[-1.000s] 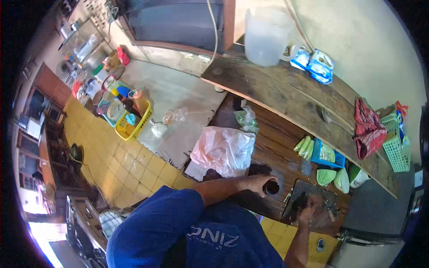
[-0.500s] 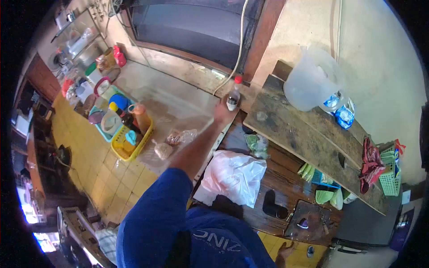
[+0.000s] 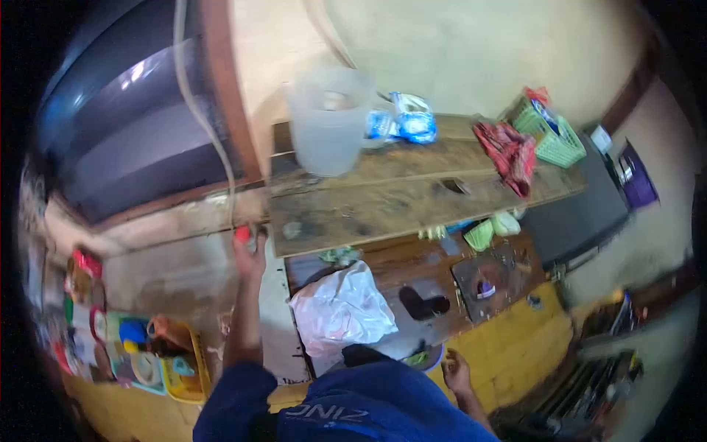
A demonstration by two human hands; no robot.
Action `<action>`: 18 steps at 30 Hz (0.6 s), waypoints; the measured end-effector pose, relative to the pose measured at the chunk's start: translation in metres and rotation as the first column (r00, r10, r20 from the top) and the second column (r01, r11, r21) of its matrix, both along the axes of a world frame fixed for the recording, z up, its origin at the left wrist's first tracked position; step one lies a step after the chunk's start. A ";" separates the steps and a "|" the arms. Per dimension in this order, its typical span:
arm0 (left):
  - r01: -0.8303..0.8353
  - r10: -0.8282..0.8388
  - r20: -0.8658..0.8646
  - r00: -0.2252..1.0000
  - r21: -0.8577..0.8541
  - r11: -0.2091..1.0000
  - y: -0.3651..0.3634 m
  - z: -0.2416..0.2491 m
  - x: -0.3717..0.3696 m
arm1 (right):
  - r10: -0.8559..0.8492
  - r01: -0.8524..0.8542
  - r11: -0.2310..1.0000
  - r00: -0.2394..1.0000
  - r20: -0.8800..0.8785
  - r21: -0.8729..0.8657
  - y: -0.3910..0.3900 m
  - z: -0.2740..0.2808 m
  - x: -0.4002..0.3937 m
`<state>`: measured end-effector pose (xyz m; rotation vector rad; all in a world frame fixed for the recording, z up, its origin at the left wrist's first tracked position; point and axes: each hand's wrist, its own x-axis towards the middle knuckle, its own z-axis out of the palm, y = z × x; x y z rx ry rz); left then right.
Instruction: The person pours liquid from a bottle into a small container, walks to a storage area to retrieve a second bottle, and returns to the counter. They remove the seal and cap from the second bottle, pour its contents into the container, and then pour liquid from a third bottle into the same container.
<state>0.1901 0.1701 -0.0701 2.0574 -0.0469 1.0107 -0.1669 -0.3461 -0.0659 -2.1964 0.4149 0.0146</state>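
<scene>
My left hand reaches up to the ledge below the window, its fingers closed around a small bottle with a red cap. Low at the right of my body, my right hand hangs over the yellow floor with its fingers curled; whether anything is in it is too blurred to tell. Between the hands a white plastic bag lies on the dark wooden table. A dark board with a small purple and white item rests to the right of the bag.
A raised wooden shelf holds a translucent bucket, blue-white packets, a red cloth and a green basket. Green vegetables lie under its edge. At the lower left is a yellow basket with bottles.
The view has swung to the right, so the shelf and bag appear farther left. My left hand remains at the bottle on the ledge. More of my right hand shows.
</scene>
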 end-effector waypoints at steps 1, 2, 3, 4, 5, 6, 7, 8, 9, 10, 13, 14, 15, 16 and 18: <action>0.065 -0.069 -0.043 0.997 -0.074 0.995 -0.012 0.010 -0.029 | 0.013 -0.020 0.996 0.996 0.088 0.083 0.007 0.002 0.009; 0.119 -0.133 -0.084 0.988 -0.151 0.981 -0.028 0.021 -0.057 | 0.062 -0.065 0.997 0.996 0.062 0.050 0.019 0.022 0.024; 0.230 -0.250 -0.104 0.963 -0.171 0.958 -0.042 0.042 -0.086 | 0.116 -0.116 0.993 0.993 0.031 0.022 0.036 0.051 0.041; 0.332 -0.360 -0.128 0.924 -0.197 0.923 -0.059 0.060 -0.116 | 0.194 -0.197 0.980 0.978 0.077 0.028 0.052 0.084 0.058; 0.351 -0.378 -0.248 0.892 -0.148 0.925 -0.076 0.065 -0.147 | 0.275 -0.280 0.960 0.953 0.125 0.026 0.067 0.113 0.074; 0.372 -0.379 -0.367 0.850 -0.094 0.924 -0.090 0.071 -0.173 | 0.352 -0.363 0.932 0.911 0.213 0.012 0.082 0.132 0.086; 0.437 -0.407 -0.491 0.770 -0.059 0.898 -0.103 0.076 -0.190 | 0.425 -0.444 0.896 0.852 0.305 -0.010 0.095 0.148 0.097; 0.497 -0.412 -0.602 0.684 -0.030 0.867 -0.120 0.081 -0.205 | 0.484 -0.493 0.868 0.815 0.319 -0.060 0.108 0.170 0.105; 0.494 -0.447 -0.475 0.758 -0.029 0.869 -0.145 0.088 -0.219 | 0.547 -0.543 0.832 0.769 0.331 -0.112 0.119 0.188 0.111; 0.541 -0.475 -0.394 0.787 0.068 0.839 -0.160 0.090 -0.228 | 0.537 -0.538 0.837 0.773 0.338 -0.101 0.126 0.194 0.117; 0.677 -0.613 -0.298 0.731 0.202 0.708 -0.191 0.066 -0.243 | 0.715 -0.649 0.673 0.694 0.086 -0.356 0.132 0.191 0.112; 0.669 -0.582 -0.388 0.715 0.136 0.731 -0.204 0.078 -0.250 | 0.697 -0.590 0.676 0.706 0.125 -0.442 0.129 0.185 0.110; 0.665 -0.576 -0.392 0.717 0.137 0.734 -0.212 0.084 -0.254 | 0.682 -0.523 0.672 0.712 0.165 -0.525 0.124 0.180 0.109; 0.665 -0.540 -0.474 0.696 0.141 0.733 -0.221 0.089 -0.256 | 0.692 -0.481 0.670 0.680 0.242 -0.565 0.118 0.178 0.106; 0.666 -0.528 -0.522 0.670 0.109 0.738 -0.242 0.101 -0.258 | 0.727 -0.461 0.657 0.595 0.341 -0.596 0.100 0.171 0.103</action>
